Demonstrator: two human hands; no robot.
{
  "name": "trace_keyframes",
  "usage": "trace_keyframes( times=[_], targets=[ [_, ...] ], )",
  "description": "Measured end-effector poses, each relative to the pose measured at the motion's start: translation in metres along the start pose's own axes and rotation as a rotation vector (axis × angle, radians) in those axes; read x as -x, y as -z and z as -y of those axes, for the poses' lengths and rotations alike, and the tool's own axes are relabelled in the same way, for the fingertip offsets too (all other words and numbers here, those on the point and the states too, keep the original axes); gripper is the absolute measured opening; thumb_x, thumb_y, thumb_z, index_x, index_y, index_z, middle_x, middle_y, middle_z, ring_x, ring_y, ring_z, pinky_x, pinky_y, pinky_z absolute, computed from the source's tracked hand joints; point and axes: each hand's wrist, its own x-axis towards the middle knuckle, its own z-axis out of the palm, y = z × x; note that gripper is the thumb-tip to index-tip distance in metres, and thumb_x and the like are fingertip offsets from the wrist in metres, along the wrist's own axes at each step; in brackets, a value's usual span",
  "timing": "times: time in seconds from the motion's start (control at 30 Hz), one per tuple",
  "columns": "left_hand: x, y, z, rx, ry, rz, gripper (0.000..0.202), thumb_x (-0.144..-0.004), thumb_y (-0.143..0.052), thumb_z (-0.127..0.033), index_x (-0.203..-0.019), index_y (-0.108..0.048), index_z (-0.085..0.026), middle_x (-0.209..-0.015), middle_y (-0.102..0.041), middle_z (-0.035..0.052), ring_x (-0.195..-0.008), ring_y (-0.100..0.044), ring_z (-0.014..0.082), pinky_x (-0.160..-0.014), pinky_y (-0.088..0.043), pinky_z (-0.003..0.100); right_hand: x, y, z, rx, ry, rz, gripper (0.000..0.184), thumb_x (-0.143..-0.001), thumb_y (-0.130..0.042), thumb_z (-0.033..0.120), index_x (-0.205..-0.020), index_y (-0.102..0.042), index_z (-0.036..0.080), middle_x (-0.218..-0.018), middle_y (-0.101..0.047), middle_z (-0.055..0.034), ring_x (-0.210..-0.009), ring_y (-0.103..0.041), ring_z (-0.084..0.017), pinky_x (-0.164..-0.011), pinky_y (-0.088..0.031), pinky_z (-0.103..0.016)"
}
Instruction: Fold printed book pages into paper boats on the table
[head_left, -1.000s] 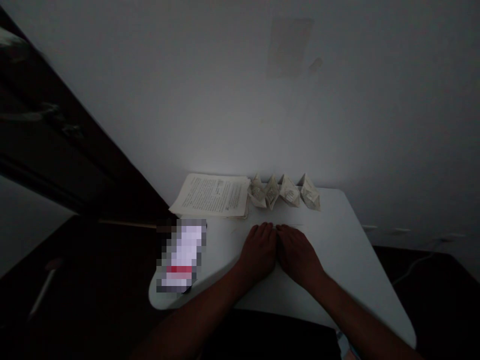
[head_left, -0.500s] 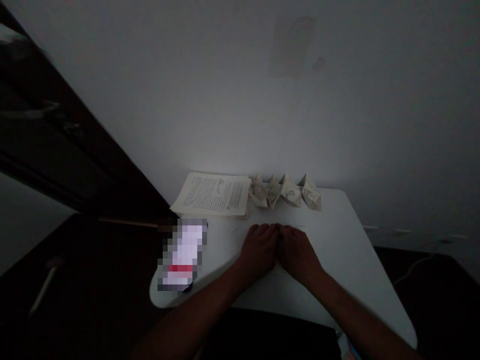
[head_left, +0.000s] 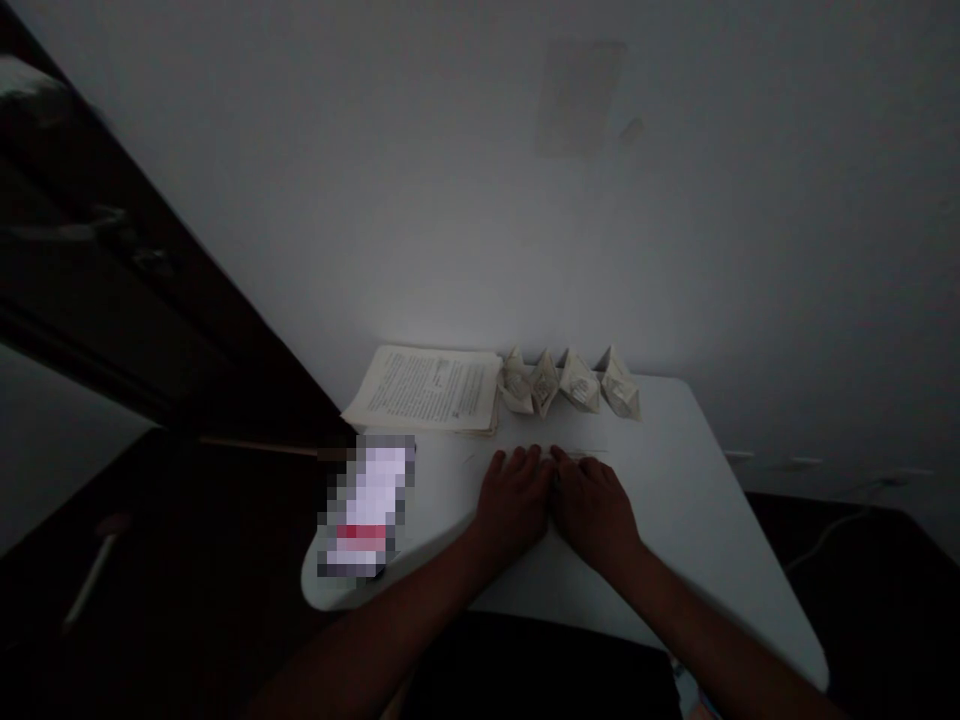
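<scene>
My left hand (head_left: 516, 495) and my right hand (head_left: 592, 503) lie side by side, palms down, on the white table (head_left: 697, 500). Their inner edges touch. The fingers are stretched forward and flat, pressing on what looks like a pale sheet of paper (head_left: 589, 457); only a thin far edge of it shows past the fingertips. Neither hand grips anything. Behind the hands, several folded paper shapes (head_left: 574, 385) made from printed pages stand in a row along the wall.
A stack of printed pages (head_left: 426, 390) lies at the table's back left. A bright, blurred-out object with a red band (head_left: 367, 505) sits near the left edge. Dark furniture (head_left: 112, 300) stands to the left, and a pale wall (head_left: 525, 200) is behind the table.
The fingers of both hands have slid forward a little and flattened out. The other things have not moved.
</scene>
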Motion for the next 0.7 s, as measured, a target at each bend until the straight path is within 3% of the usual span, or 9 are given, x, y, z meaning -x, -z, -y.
trace_keyframes(
  times=[0.37, 0.7],
  targets=[
    [0.006, -0.009, -0.004, -0.117, 0.030, -0.048, 0.038, -0.084, -0.044, -0.024, -0.120, -0.049, -0.014, -0.129, -0.048, 0.0195, -0.113, -0.047, 0.0318, -0.092, -0.037, 0.048, 0.004, 0.001, 0.005, 0.128, -0.029, 0.057, 0.029, -0.086, -0.045, 0.020, -0.112, -0.057, 0.015, -0.126, -0.053, -0.0138, -0.091, -0.053, -0.028, -0.075, -0.038, -0.040],
    [0.004, 0.000, -0.013, -0.207, 0.203, -0.004, 0.040, -0.084, -0.046, -0.026, -0.121, -0.049, -0.012, -0.125, -0.050, 0.0235, -0.114, -0.048, 0.0355, -0.090, -0.036, 0.049, 0.000, 0.015, 0.010, 0.183, -0.286, 0.150, 0.048, -0.088, -0.038, 0.046, -0.102, -0.058, 0.005, -0.126, -0.048, -0.0284, -0.104, -0.049, -0.035, -0.084, -0.031, -0.043]
  ],
)
